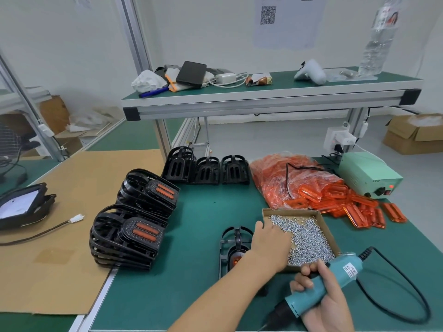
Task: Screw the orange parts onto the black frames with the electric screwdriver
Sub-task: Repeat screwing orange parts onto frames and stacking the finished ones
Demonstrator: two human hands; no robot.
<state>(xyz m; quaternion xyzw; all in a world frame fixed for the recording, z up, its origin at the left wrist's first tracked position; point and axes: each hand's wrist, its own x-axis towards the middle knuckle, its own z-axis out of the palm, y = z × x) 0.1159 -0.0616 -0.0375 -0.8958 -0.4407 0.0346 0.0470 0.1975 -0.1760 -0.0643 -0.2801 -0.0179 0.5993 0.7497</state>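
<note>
Head view, left hand: reaching into the cardboard tray of screws; fingers hidden behind the hand — cannot tell whether a screw is pinched.
Right hand: fingers curled round the electric screwdriver, tip pointing down toward the near desk edge.
Black frame: flat on the green desk, orange part seated inside, partly hidden under the left forearm.
Orange supply: bagged and spilled, right of the tray.
Risk, screws: several picked at once — likely to drop and scatter.
Risk, forearm: may nudge the unfastened part out of seat.
Risk, cord: looped near the tray; could snag it.
</note>
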